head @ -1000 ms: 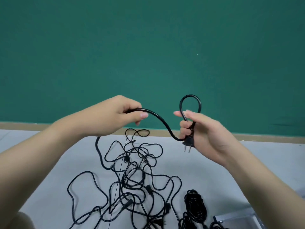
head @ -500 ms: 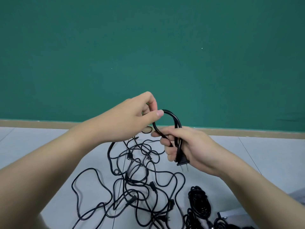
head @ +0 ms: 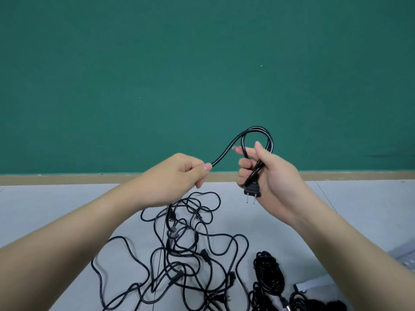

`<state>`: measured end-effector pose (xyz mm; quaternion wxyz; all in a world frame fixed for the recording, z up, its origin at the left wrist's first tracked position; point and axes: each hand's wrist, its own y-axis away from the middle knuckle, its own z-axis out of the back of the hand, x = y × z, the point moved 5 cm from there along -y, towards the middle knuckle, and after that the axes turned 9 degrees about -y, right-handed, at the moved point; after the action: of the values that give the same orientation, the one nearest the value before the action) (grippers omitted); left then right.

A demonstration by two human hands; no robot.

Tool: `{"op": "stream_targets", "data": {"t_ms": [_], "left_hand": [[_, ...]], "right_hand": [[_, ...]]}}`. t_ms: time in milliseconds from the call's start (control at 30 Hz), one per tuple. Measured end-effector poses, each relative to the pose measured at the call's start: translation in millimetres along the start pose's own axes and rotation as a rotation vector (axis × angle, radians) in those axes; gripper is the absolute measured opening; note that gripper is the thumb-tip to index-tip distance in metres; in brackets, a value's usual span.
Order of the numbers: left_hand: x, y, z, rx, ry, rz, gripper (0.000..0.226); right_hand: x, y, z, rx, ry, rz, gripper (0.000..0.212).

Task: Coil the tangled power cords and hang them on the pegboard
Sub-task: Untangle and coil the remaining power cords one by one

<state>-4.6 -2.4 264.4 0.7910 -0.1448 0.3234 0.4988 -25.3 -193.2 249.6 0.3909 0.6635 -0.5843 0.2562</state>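
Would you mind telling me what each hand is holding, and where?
Both hold one black power cord: the right hand grips its looped plug end, the left hand pinches the run leading to the tangle.

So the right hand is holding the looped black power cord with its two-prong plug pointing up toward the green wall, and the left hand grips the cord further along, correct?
Not quite. In the head view, the two-prong plug points down toward the grey floor, not up. The rest holds: the right hand holds the looped black power cord and the left hand grips it further along.

Grey floor (head: 56, 205), strewn with tangled black cords (head: 186, 250); coiled cord bundle (head: 269, 274) just right of tangle.
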Motion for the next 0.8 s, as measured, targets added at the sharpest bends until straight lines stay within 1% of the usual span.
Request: {"op": "stream_targets", "data": {"t_ms": [167, 300, 400, 433, 533, 667, 700, 733, 800], "left_hand": [[-21.2, 5.1, -14.1, 0.039, -0.113, -0.047, 0.047], [-27.2, 9.3, -24.6, 0.080, -0.092, -0.054, 0.047], [-30.7, 11.4, -30.0, 0.101, -0.103, -0.060, 0.048], [-31.8, 11.7, -30.2, 0.098, -0.097, -0.070, 0.048], [-35.2, 12.3, -21.3, 0.054, -0.111, -0.094, 0.050], [-28.4, 12.9, -1.5, 0.063, -0.205, -0.058, 0.057], [-23.9, 12.6, 3.6, 0.059, -0.222, -0.047, 0.057], [-19.7, 12.5, 8.4, 0.052, -0.231, -0.041, 0.057], [-15.0, 13.7, 17.0, 0.031, -0.226, -0.052, 0.053]], "right_hand": [[-10.1, 4.4, -10.4, 0.062, 0.142, -0.018, 0.039], [-13.4, 9.2, -13.1, 0.094, 0.292, -0.020, 0.027], [-12.4, 10.9, -15.0, 0.102, 0.304, -0.028, 0.022], [-11.8, 10.9, -16.0, 0.107, 0.250, -0.037, 0.022], [-2.6, 8.0, -16.9, 0.090, -0.022, -0.052, 0.024], [25.1, -2.7, 1.4, 0.018, -0.534, -0.064, 0.026], [32.4, -5.7, 8.7, -0.013, -0.599, -0.054, 0.025], [37.9, -7.3, 16.1, -0.045, -0.599, -0.038, 0.023], [40.5, -9.0, 24.6, -0.086, -0.507, -0.016, 0.019]]}}
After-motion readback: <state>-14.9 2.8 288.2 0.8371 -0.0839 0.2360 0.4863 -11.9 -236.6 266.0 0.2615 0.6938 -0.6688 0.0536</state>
